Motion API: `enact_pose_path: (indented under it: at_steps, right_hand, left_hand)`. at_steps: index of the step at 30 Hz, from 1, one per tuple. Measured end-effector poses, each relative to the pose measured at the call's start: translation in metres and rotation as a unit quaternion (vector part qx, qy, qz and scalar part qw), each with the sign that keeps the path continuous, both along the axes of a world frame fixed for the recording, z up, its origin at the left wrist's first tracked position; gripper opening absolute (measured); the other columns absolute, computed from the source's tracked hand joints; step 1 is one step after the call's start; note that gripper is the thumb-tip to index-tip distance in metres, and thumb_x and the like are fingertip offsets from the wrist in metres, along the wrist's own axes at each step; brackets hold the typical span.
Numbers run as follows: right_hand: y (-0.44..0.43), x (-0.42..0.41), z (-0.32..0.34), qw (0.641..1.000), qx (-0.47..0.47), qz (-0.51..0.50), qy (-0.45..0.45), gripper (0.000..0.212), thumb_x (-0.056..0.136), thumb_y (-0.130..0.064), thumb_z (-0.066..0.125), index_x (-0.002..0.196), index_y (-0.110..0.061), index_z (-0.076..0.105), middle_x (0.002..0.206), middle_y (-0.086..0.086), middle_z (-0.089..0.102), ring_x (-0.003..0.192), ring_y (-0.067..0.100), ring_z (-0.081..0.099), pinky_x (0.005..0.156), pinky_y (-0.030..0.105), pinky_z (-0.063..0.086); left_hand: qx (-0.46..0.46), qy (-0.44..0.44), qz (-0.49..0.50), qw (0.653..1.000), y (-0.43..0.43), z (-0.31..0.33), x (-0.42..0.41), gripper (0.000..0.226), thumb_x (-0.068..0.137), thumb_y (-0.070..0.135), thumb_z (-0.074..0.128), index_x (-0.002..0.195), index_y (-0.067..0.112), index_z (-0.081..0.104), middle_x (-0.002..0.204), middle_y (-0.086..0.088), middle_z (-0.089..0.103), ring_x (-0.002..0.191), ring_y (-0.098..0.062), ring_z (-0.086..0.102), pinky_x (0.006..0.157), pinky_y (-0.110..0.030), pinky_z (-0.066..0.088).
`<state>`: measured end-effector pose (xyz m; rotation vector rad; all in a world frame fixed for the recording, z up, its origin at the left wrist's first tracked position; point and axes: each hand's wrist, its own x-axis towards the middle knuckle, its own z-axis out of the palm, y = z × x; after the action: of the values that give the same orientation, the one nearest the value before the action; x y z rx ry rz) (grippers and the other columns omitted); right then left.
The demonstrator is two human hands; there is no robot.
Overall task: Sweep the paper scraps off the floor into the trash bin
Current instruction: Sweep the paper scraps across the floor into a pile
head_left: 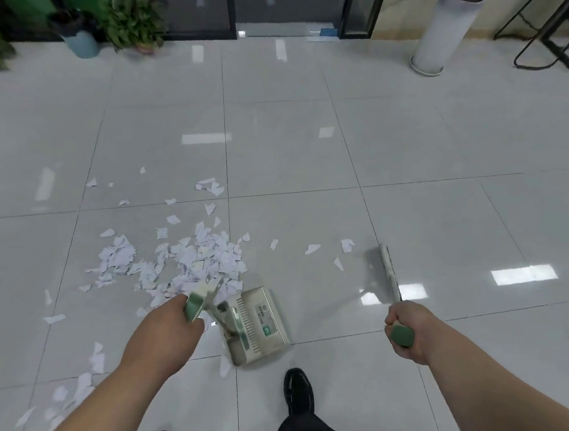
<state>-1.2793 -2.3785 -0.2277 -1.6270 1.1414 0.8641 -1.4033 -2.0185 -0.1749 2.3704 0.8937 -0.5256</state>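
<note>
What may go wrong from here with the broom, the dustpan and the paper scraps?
1. The broom is to the right of the dustpan, while the main scrap pile lies on its left: a wide sweep across may scatter paper instead of gathering it.
2. The loose scraps nearest the person lie apart from the pile and may be missed or stepped on.

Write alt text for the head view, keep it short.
A person on a glossy tiled floor grips a dustpan handle in the left hand, the pan beside a pile of torn paper scraps, and a broom in the right hand, its head right of the pile. Potted plants and a tall white cylinder stand at the far wall.
</note>
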Motion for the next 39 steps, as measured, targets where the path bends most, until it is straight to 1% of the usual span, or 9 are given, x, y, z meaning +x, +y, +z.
enact_pose_path:
  at_steps: [3, 7, 11, 19, 23, 27, 35, 37, 39]
  right_hand:
    - [0.010, 0.020, -0.006, 0.999, 0.036, 0.022, 0.016, 0.023, 0.087, -0.001, 0.050, 0.105, -0.014, 0.054, 0.095, 0.012, 0.058, 0.059, 0.020, 0.058, 0.050, 0.023, 0.047]
    - [0.056, 0.024, 0.000, 0.995, 0.083, 0.041, 0.049, 0.010, 0.091, -0.002, 0.048, 0.091, -0.011, 0.052, 0.084, 0.011, 0.056, 0.062, 0.019, 0.058, 0.059, 0.029, 0.049]
    - [0.107, 0.012, 0.007, 0.985, 0.126, 0.085, 0.088, 0.009, 0.090, -0.004, 0.048, 0.093, -0.011, 0.053, 0.089, 0.012, 0.059, 0.064, 0.020, 0.059, 0.051, 0.026, 0.048]
    - [0.209, 0.005, 0.003, 0.958, 0.182, 0.209, 0.079, 0.021, 0.084, -0.004, 0.054, 0.102, -0.015, 0.055, 0.093, 0.013, 0.060, 0.061, 0.021, 0.060, 0.046, 0.023, 0.049]
    - [0.263, -0.004, 0.005, 0.938, 0.201, 0.271, 0.080, 0.020, 0.079, -0.005, 0.054, 0.097, -0.013, 0.056, 0.079, 0.010, 0.058, 0.041, 0.020, 0.052, 0.044, 0.022, 0.047]
    - [0.301, -0.029, 0.011, 0.919, 0.207, 0.330, 0.066, 0.016, 0.076, -0.003, 0.051, 0.088, -0.014, 0.052, 0.055, 0.007, 0.056, 0.036, 0.017, 0.049, 0.041, 0.021, 0.045]
    - [0.333, -0.153, 0.043, 0.871, 0.177, 0.458, 0.005, 0.031, 0.065, 0.007, 0.049, 0.086, -0.014, 0.058, 0.098, 0.016, 0.052, 0.039, 0.021, 0.052, 0.045, 0.022, 0.043]
    - [0.343, -0.185, 0.052, 0.861, 0.185, 0.474, 0.009, 0.032, 0.066, 0.006, 0.050, 0.090, -0.014, 0.058, 0.100, 0.015, 0.051, 0.035, 0.020, 0.052, 0.045, 0.021, 0.043]
    - [0.354, -0.212, 0.062, 0.851, 0.204, 0.484, 0.028, 0.030, 0.071, 0.001, 0.053, 0.098, -0.013, 0.058, 0.086, 0.012, 0.056, 0.037, 0.018, 0.050, 0.045, 0.021, 0.040]
  left_hand:
    - [0.006, 0.007, 0.032, 0.999, -0.021, 0.005, 0.003, 0.011, 0.093, 0.020, 0.055, 0.083, 0.016, 0.058, 0.070, -0.004, 0.062, 0.064, -0.021, 0.056, 0.056, -0.031, 0.039]
    - [0.004, 0.011, 0.084, 0.996, -0.029, 0.015, -0.001, 0.011, 0.093, 0.021, 0.056, 0.082, 0.019, 0.059, 0.072, -0.007, 0.065, 0.063, -0.024, 0.059, 0.057, -0.030, 0.041]
    - [0.006, 0.010, 0.131, 0.991, -0.030, 0.026, -0.018, 0.008, 0.091, 0.022, 0.057, 0.084, 0.017, 0.059, 0.070, -0.009, 0.066, 0.056, -0.024, 0.056, 0.056, -0.031, 0.042]
    - [0.027, -0.010, 0.246, 0.969, -0.014, 0.048, -0.093, 0.009, 0.091, 0.023, 0.058, 0.082, 0.021, 0.057, 0.062, 0.000, 0.055, 0.053, -0.021, 0.053, 0.054, -0.030, 0.039]
    - [0.031, -0.015, 0.322, 0.946, -0.005, 0.049, -0.145, 0.009, 0.089, 0.022, 0.057, 0.080, 0.020, 0.056, 0.060, -0.001, 0.053, 0.052, -0.021, 0.052, 0.055, -0.031, 0.041]
    - [0.041, -0.017, 0.379, 0.924, 0.003, 0.051, -0.201, 0.006, 0.089, 0.023, 0.057, 0.084, 0.021, 0.057, 0.065, -0.004, 0.059, 0.054, -0.022, 0.052, 0.054, -0.031, 0.041]
    - [0.051, -0.023, 0.444, 0.894, 0.018, 0.054, -0.310, 0.007, 0.091, 0.023, 0.057, 0.084, 0.023, 0.057, 0.066, -0.002, 0.060, 0.059, -0.021, 0.055, 0.055, -0.031, 0.039]
    - [0.056, -0.020, 0.458, 0.887, 0.021, 0.055, -0.339, 0.007, 0.091, 0.024, 0.058, 0.083, 0.025, 0.057, 0.068, -0.002, 0.062, 0.063, -0.020, 0.058, 0.056, -0.031, 0.040]
    - [0.063, -0.015, 0.473, 0.879, 0.024, 0.055, -0.368, 0.008, 0.091, 0.024, 0.057, 0.083, 0.024, 0.056, 0.070, -0.001, 0.063, 0.065, -0.019, 0.059, 0.057, -0.030, 0.042]
